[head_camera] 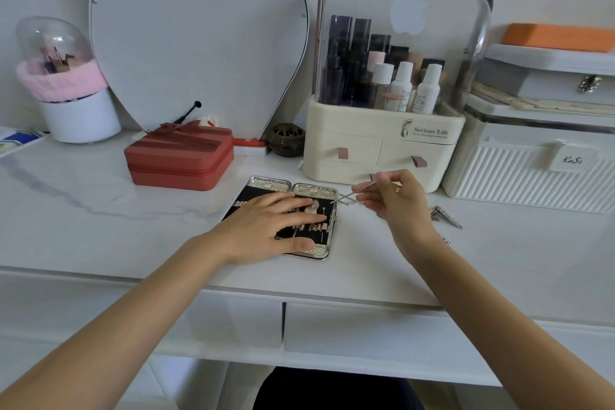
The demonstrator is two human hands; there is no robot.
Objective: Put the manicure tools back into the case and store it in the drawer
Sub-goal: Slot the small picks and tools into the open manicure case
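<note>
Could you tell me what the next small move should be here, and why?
Probably lower the thin metal tool pinched in the right hand into a free slot at the open case's right edge: its tip already hangs there, and the left hand lies flat on the case, steadying it.

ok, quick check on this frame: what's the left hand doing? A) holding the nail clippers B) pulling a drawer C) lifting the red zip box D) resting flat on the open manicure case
D: the left hand lies with straight fingers on the open manicure case, while the right hand pinches a thin metal tool over the case's right edge; the nail clippers lie untouched on the table.
</note>
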